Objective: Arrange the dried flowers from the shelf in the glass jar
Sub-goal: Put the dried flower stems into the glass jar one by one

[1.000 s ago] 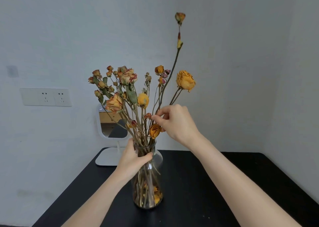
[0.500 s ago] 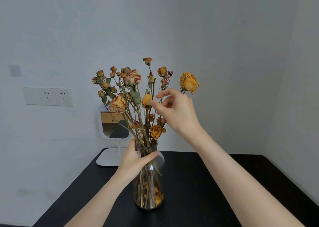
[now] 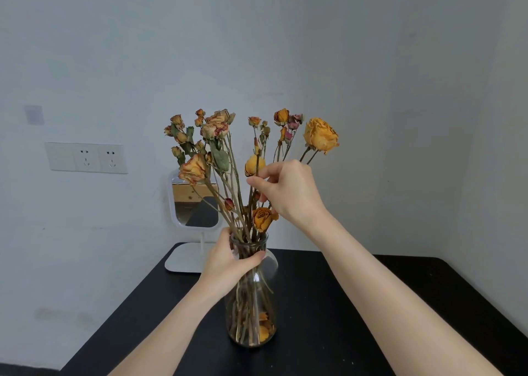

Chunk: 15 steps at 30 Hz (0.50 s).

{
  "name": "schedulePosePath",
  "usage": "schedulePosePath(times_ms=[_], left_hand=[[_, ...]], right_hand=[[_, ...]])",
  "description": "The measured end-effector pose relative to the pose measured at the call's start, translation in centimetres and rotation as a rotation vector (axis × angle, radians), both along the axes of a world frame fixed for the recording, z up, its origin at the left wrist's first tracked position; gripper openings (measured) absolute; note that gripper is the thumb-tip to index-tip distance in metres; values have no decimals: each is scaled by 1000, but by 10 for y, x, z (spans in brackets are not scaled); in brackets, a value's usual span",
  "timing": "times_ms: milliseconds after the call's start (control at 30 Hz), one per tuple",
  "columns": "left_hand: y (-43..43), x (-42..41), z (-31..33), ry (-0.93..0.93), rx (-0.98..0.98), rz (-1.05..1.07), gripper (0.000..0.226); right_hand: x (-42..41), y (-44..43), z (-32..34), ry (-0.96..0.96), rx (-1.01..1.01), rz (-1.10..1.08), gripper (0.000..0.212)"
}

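Observation:
A clear glass jar stands on a black table and holds several dried flowers, mostly orange and yellow roses with thin brown stems. My left hand grips the jar's neck, thumb across the front. Above it, my right hand pinches a thin stem between thumb and fingers, in the middle of the bunch. That stem carries a small bud level with the other blooms. A large yellow rose leans out to the right, beyond my right hand.
A small white-framed mirror on a flat white base stands behind the jar at the table's back left corner. A white double socket plate is on the wall to the left. Pale walls meet in a corner at the right.
The tall stem in my right hand has gone down into the jar, so its bud now sits level with the other blooms. My right hand has risen and now pinches the stem. My left hand keeps hold of the neck.

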<state>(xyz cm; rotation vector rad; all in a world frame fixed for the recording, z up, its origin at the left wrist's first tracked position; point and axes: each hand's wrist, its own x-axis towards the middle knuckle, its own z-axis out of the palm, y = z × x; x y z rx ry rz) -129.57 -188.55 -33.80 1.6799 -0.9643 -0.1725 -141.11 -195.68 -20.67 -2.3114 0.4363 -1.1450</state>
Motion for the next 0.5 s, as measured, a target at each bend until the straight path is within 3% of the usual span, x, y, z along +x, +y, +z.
schedulePosePath(times_ms=[300, 500], left_hand=[[-1, -5, 7, 49, 1, -61, 61], [7, -8, 10, 166, -36, -97, 63]], right_hand=[[4, 9, -6, 20, -162, -153, 28], [-5, 14, -14, -80, -157, -83, 34]])
